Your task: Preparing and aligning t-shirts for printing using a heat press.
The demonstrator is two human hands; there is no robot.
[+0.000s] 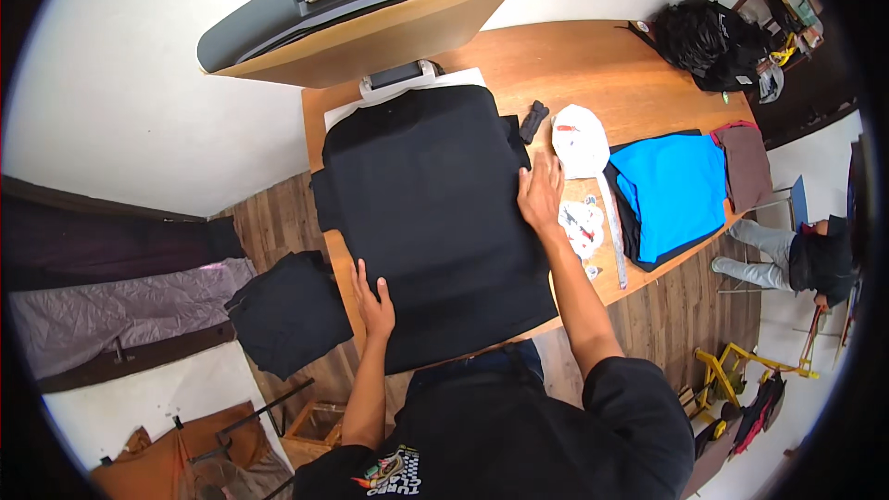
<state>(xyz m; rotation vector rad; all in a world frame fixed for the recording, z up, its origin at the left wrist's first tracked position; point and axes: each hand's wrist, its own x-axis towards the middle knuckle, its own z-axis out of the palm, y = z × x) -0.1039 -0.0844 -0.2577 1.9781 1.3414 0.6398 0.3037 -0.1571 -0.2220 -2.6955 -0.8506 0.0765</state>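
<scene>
Black cloth, a soft, light shirt (431, 213) (likely limp), is pressed flat by the open left hand (373, 301) and right hand (540, 193); best gripped at its edges.

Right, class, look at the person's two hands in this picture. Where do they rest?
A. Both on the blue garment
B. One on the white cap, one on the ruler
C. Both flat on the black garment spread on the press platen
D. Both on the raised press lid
C: the left hand and the right hand lie flat on opposite edges of the black garment, apart from the blue garment.
</scene>
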